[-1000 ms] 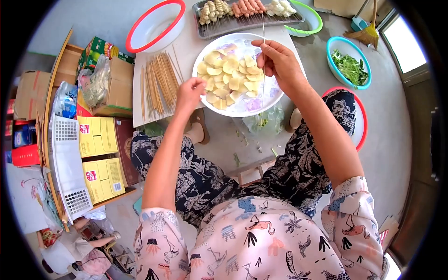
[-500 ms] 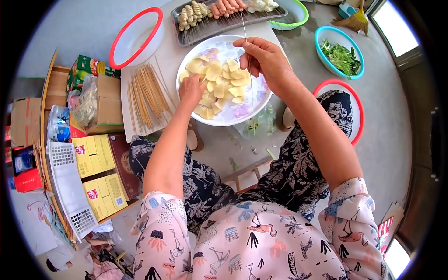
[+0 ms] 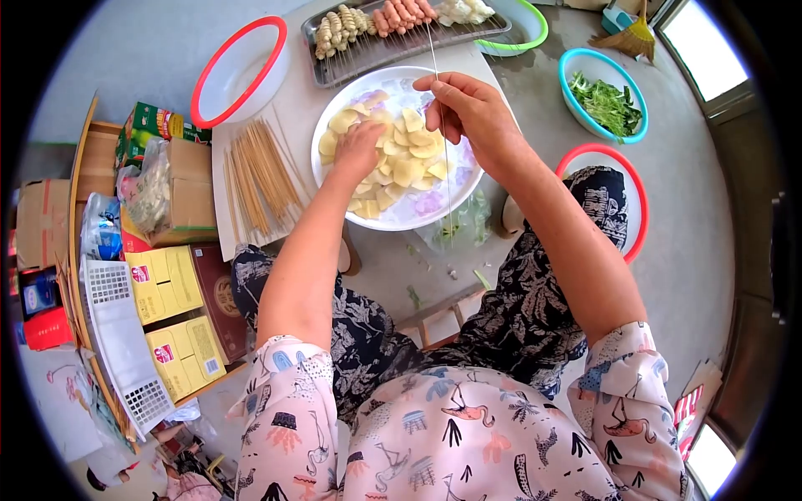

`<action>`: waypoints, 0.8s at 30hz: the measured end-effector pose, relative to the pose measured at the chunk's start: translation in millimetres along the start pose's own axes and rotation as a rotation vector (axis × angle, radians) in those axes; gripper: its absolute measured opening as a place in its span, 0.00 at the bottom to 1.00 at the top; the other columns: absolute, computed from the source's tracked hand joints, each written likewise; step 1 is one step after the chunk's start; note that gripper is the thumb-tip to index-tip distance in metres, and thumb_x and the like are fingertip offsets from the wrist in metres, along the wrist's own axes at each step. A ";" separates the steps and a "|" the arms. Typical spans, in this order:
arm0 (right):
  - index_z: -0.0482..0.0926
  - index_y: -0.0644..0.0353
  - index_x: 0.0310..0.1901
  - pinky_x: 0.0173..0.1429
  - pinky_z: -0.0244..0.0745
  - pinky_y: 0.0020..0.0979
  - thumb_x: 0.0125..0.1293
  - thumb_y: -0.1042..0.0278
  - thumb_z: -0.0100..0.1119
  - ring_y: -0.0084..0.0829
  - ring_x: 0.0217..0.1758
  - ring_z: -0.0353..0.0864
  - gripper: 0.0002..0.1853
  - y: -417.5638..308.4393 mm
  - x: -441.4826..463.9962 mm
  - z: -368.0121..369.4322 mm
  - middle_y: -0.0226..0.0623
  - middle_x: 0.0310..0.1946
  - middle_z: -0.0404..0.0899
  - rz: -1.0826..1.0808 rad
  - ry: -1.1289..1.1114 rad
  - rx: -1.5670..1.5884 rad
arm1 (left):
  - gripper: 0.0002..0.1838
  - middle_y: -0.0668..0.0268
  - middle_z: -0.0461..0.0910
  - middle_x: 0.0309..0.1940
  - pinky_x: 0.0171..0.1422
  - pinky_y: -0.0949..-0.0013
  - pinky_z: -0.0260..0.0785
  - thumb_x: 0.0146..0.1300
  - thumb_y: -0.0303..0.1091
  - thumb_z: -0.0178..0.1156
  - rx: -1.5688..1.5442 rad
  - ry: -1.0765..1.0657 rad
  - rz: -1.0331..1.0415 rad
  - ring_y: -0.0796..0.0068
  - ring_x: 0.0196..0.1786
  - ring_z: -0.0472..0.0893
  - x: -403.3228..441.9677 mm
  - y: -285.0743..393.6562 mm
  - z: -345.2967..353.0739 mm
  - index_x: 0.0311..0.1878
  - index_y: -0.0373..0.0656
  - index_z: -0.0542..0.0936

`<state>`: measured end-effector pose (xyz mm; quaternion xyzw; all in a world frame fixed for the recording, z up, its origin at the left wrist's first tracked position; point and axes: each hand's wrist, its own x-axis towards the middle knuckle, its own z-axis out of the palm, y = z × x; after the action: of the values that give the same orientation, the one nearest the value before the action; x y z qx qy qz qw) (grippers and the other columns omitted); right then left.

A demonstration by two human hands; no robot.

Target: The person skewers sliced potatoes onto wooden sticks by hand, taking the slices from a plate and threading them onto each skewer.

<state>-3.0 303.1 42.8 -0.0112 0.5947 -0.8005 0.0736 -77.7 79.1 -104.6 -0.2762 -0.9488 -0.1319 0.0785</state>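
Observation:
A thin skewer (image 3: 449, 179) stands nearly upright in my right hand (image 3: 468, 104), pinched between thumb and fingertips near its upper part. Pale yellow slices (image 3: 408, 171), which look like potato, lie heaped in a white basin (image 3: 324, 190) with purple patterns on its bottom. Over the left part of the heap is my left hand (image 3: 357, 150), its back towards me. Its fingertips reach down at the slices and are mostly hidden, so whether a slice is between them does not show. My right hand is above the basin's right side.
Left of the basin lies a bundle of bamboo skewers (image 3: 261, 175) on the table (image 3: 225, 238). A metal tray (image 3: 334, 73) of skewered food sits behind. Around stand a red-rimmed basin (image 3: 199, 88), a blue basin of greens (image 3: 603, 104) and stacked boxes (image 3: 180, 351).
My left hand has moved slightly right and away from me across the slices. My right hand keeps its pinch on the skewer and has hardly moved.

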 end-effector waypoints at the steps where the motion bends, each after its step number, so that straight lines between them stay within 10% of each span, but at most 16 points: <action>1: 0.76 0.62 0.45 0.23 0.56 0.17 0.69 0.64 0.45 0.15 0.17 0.61 0.13 -0.4 0.0 0.2 0.28 0.19 0.73 -0.002 0.002 0.006 | 0.17 0.65 0.75 0.50 0.56 0.65 0.64 0.51 0.23 0.54 -0.001 -0.001 0.002 0.61 0.57 0.70 -0.1 2.2 -2.7 0.45 0.48 0.79; 9: 0.76 0.63 0.45 0.23 0.57 0.17 0.70 0.65 0.44 0.15 0.16 0.61 0.13 0.1 -0.4 6.5 0.29 0.19 0.73 0.039 -0.052 -0.060 | 0.08 0.69 0.80 0.31 0.37 0.67 0.72 0.57 0.30 0.57 -0.399 -0.033 -0.379 0.71 0.31 0.79 -3.6 4.3 -52.7 0.41 0.44 0.78; 16: 0.76 0.62 0.47 0.19 0.56 0.18 0.67 0.69 0.48 0.14 0.14 0.62 0.11 14.7 -12.1 24.9 0.27 0.16 0.73 0.065 -0.215 -0.231 | 0.08 0.66 0.78 0.37 0.30 0.76 0.74 0.64 0.36 0.55 -1.497 0.053 -0.732 0.77 0.34 0.79 -15.4 18.9 -123.5 0.43 0.44 0.72; 24: 0.76 0.59 0.48 0.22 0.59 0.20 0.67 0.69 0.47 0.13 0.16 0.65 0.12 27.0 -33.6 42.3 0.24 0.14 0.69 0.164 -0.332 -0.434 | 0.11 0.61 0.78 0.40 0.41 0.68 0.77 0.62 0.27 0.55 -1.701 0.211 -0.754 0.71 0.40 0.79 -40.8 11.9 -124.6 0.47 0.39 0.71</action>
<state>37.6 259.7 31.7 -0.1094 0.7309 -0.6330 0.2304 -27.7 31.7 7.6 0.0986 -0.5482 -0.8229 -0.1121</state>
